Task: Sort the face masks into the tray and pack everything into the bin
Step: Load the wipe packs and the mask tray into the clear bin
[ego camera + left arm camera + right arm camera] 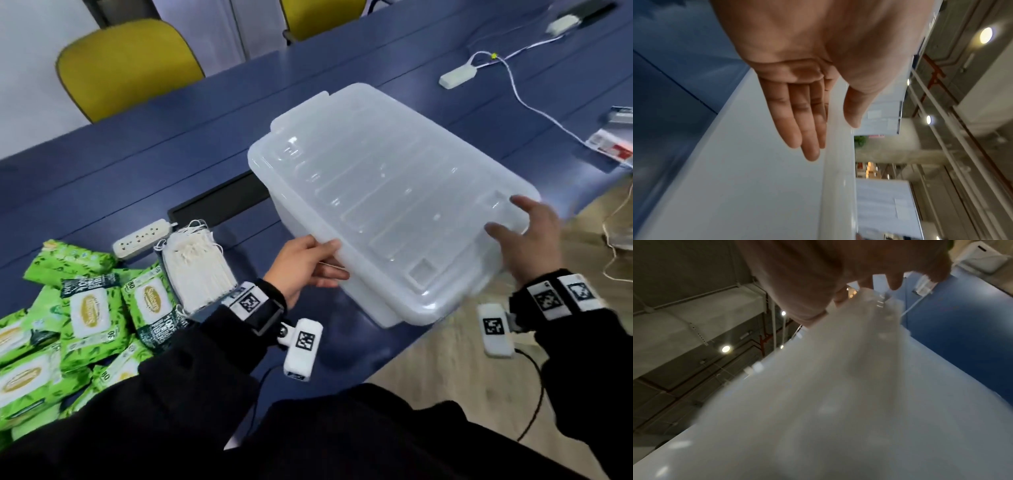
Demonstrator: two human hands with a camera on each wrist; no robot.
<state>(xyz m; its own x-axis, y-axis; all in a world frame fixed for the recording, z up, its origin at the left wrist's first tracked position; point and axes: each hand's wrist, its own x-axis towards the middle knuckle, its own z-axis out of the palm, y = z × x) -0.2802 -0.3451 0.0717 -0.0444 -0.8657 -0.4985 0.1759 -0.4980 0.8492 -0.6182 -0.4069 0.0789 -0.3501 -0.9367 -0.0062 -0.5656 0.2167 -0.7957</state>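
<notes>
Bin [387, 205], frosted ribbed plastic: left hand [301, 267] pinches its rim, right hand [527, 240] spread flat on top.

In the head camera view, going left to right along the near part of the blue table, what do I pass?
Green wet-wipe packs → stack of white face masks → left hand → translucent plastic bin with its lid on → right hand.

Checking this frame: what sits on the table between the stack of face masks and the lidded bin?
In the head view, the left hand gripping the bin lies between; otherwise bare blue table separates it from the face masks.
</notes>
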